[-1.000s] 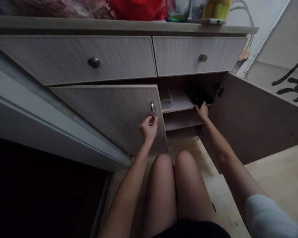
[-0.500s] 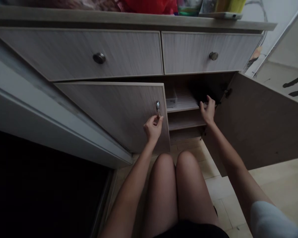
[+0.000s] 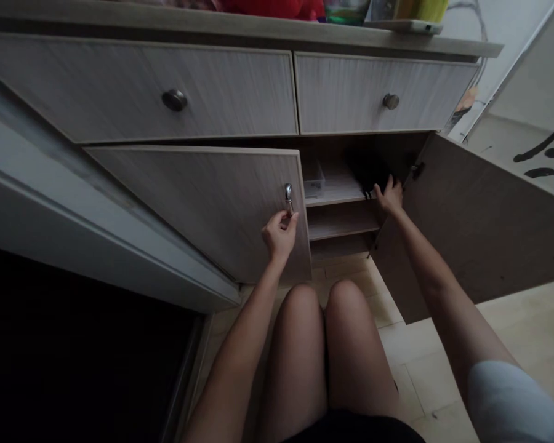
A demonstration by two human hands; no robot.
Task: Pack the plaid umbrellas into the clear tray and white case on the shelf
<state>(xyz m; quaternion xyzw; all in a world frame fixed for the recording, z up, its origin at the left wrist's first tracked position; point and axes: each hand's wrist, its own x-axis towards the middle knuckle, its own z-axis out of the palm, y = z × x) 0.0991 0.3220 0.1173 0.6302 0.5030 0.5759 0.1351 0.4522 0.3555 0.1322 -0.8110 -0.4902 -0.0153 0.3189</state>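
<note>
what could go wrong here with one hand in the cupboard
The left hand holds the handle of the left door, whose lower corner is close to the knees: pulling it wider may knock them. The right hand feels at a dark object in shadow at the shelf edge; it could slip off.

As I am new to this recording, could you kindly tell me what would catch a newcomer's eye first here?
First comes the open right door of the low cabinet, swung wide to bare the inside. The right hand reaches onto the upper shelf, fingers spread at a dark thing too dim to identify. The left hand pinches the metal handle of the partly open left door.
</note>
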